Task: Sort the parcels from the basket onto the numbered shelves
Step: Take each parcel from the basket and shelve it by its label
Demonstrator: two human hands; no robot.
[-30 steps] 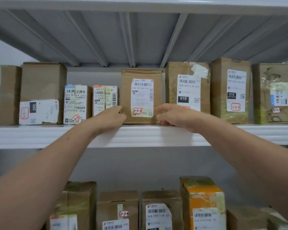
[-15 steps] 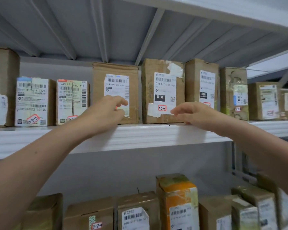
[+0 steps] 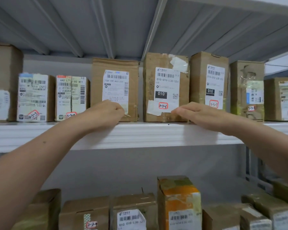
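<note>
Squaring-up looks to be the step in hand. The brown parcel [image 3: 115, 87] already stands upright on the shelf [image 3: 148, 135], between the parcel marked 3-3-4 [image 3: 71, 97] and the parcel marked 3-3-6 [image 3: 165, 87]. A narrow gap shows on its right side. The basket is out of view.

The left hand [image 3: 110, 112] sits against the lower front of the brown parcel and covers its numbered sticker. Its fingers [image 3: 120, 110] are curled in, and I cannot tell whether they pinch the loose tape there or only press. The right hand [image 3: 196, 112] lies flat with its fingers straight and together, tips at the lower right corner of the 3-3-6 parcel.

To do this well:
- Push low and evenly, so the tall box slides back and does not tip.
- Bring its face level with the 2 neighbours, label outward.
- Keep the right hand steadying 3-3-6, so that box does not drift toward the parcel marked 3-3-7 [image 3: 209, 83].
- Lift the left hand clear afterwards and check that the sticker fits the sequence.

The peeling tape and label corners could snag a finger.
</note>
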